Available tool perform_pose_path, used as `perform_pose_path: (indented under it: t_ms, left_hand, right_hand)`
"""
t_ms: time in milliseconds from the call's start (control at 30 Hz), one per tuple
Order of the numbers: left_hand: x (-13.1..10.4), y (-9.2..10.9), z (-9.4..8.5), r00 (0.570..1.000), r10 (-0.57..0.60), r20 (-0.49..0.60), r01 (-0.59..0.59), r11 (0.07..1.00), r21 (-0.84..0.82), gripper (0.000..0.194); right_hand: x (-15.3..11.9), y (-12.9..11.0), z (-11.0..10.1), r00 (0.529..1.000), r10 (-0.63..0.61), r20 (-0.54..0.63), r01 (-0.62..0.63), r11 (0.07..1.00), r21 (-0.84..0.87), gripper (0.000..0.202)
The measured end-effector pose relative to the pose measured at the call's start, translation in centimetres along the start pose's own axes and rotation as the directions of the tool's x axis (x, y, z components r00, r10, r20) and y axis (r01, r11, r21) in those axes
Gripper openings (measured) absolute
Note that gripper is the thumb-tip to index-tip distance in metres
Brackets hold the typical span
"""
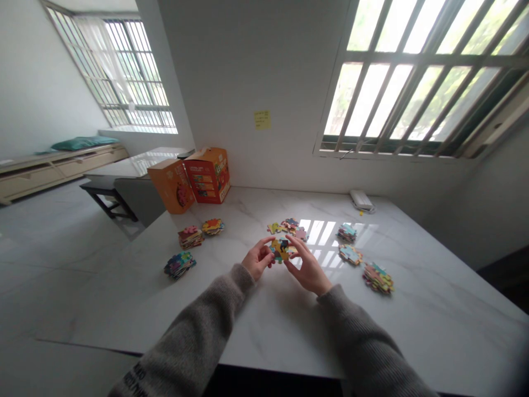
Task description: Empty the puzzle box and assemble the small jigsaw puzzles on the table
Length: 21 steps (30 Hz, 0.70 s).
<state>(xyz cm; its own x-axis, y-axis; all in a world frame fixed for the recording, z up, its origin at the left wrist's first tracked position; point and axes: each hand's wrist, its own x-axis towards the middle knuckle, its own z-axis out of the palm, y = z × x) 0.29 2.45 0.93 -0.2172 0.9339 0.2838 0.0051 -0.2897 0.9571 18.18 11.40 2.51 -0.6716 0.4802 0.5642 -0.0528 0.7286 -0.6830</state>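
Between my two hands is a small yellow, teal and dark jigsaw puzzle piece (pixel 280 250), held up over the table; whether it is one piece or several stacked, I cannot tell. My left hand (pixel 258 259) pinches its left side, fingers curled. At its right edge, my right hand (pixel 309 268) grips with thumb below and index finger above. Just beyond the fingers lies a loose group of puzzle pieces (pixel 290 224), yellow, pink and dark. Part of this group is hidden behind my hands.
Puzzle-piece stacks stand on the left, including a blue-green one (pixel 180 265), and on the right, including a pinkish-green one (pixel 378 278). Two orange boxes (pixel 209 175) stand at the marble-patterned table's (pixel 264 336) back left. A white adapter with a cable (pixel 361 200) lies back right.
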Motion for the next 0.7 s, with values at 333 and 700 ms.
perform_pose_path:
  t_ms: [333,700]
  left_hand:
    - [0.0,0.1,0.1,0.999,-0.043,-0.029,0.043,0.999,-0.021,0.068]
    - [0.0,0.4,0.1,1.0,-0.019,-0.025,0.021,0.995,0.094,0.041]
  right_hand:
    - [-0.2,1.2,-0.5,0.998,-0.058,-0.019,0.055,0.988,-0.143,0.065]
    - [-1.5,3.5,-7.3,1.0,0.002,-0.014,-0.008,0.882,-0.472,0.028]
